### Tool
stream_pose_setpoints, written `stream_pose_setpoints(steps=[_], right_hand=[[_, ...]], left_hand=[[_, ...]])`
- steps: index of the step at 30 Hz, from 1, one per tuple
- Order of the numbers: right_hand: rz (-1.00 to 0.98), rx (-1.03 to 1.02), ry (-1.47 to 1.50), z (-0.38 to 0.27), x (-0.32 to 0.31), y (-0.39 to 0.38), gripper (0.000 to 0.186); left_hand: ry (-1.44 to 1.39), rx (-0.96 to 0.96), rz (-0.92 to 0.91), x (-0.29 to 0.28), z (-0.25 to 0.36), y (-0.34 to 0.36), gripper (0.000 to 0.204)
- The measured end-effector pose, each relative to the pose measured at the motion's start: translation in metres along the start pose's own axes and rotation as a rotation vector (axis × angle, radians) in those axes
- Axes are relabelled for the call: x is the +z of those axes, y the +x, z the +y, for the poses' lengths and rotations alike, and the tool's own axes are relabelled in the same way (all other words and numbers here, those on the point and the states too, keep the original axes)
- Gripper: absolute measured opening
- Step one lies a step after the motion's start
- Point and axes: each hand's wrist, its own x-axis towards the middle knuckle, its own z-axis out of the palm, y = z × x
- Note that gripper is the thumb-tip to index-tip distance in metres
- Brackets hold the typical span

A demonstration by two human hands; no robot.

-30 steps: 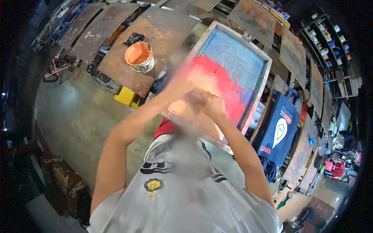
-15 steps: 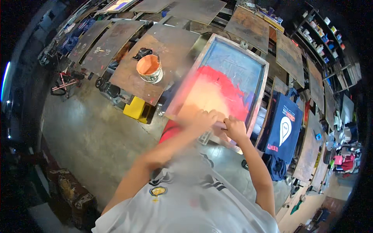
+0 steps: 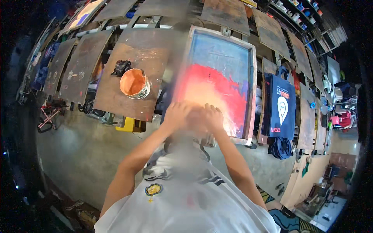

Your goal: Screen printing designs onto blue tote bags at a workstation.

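Observation:
A wooden-framed printing screen with blue mesh lies in front of me, with red ink spread over its near half. My left hand and my right hand are closed side by side at the near end of the ink. They seem to grip a squeegee, which is blurred and mostly hidden under the fingers. Both forearms reach up from the lower edge over my white shirt.
A bucket of orange ink and a black rag sit on the brown platen to the left. A navy printed shirt lies on the platen to the right. More platens ring the press. A yellow box sits below, over the grey floor.
My view has swung, so the screen now stands straighter and more central in the picture. Both hands have stayed pressed together at the near end of the red ink.

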Motion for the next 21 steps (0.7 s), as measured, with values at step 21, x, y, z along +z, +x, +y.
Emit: stream_pose_setpoints(steps=[21], right_hand=[[0.027,0.196,-0.095,-0.036,0.017,-0.004,0.014]], left_hand=[[-0.037,0.188,-0.108,0.016,-0.041,-0.001,0.029]])
